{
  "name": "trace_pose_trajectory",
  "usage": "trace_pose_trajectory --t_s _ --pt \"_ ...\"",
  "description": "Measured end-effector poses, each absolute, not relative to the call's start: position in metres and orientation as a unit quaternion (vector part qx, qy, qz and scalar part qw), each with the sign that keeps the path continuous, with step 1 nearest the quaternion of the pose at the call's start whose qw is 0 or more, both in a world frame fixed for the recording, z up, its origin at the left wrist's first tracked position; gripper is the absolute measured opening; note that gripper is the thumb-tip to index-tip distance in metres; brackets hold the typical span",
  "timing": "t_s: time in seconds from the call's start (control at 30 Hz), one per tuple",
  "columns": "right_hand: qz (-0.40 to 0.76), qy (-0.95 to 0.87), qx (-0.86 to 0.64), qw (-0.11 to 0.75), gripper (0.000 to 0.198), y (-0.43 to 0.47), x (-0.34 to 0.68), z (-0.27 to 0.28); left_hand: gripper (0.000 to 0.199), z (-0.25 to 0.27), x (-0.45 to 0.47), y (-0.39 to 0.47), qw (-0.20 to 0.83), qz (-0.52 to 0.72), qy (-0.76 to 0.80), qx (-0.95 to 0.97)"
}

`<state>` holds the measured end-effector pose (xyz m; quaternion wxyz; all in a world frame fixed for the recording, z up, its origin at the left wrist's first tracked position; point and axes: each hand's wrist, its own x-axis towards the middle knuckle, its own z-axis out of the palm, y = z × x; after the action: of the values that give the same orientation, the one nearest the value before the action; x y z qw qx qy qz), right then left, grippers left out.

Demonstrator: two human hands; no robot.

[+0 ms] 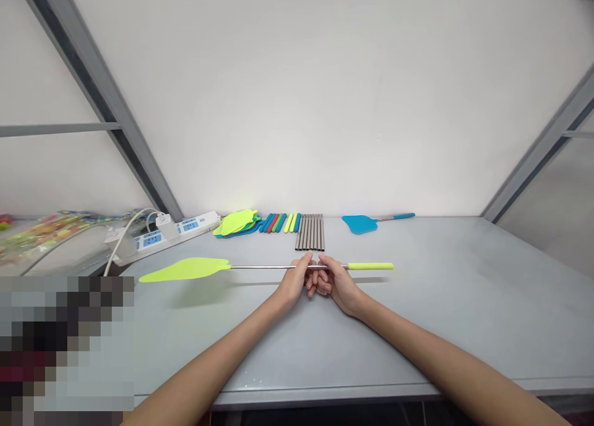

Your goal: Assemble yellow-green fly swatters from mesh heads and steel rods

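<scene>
I found the yellow-green swatter (266, 267) held above the grey table (445, 327) at lower centre of the frame, thumbs and fingers of the left hand (294, 282) and right hand (342, 285) clamped on its rod (253, 267). I judged it light, its rod stiff and slick, its flap (188, 269) bendable, making the rod the sounder hold. Metal tubes (310, 232) lay at mid-frame, a blue swatter (362, 224) right of centre.

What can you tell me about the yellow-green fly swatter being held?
The fly swatter has a bright yellow-green, plastic-looking, leaf-shaped head, a thin, shiny, metal-looking rod and a matching grip. It is held roughly level above the table, head to the left; left hand and right hand hold the rod.
</scene>
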<state>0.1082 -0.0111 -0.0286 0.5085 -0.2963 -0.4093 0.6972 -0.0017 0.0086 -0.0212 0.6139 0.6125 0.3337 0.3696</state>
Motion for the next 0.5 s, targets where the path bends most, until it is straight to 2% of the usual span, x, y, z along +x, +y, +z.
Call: trace_pose_trajectory --t_s 0.5 --pt "0.714 -0.382 -0.287 0.511 0.04 -0.0098 0.112 -0.0261 0.049 -0.0245 -0.0044 0.0143 0.622 0.341 0.345 0.614"
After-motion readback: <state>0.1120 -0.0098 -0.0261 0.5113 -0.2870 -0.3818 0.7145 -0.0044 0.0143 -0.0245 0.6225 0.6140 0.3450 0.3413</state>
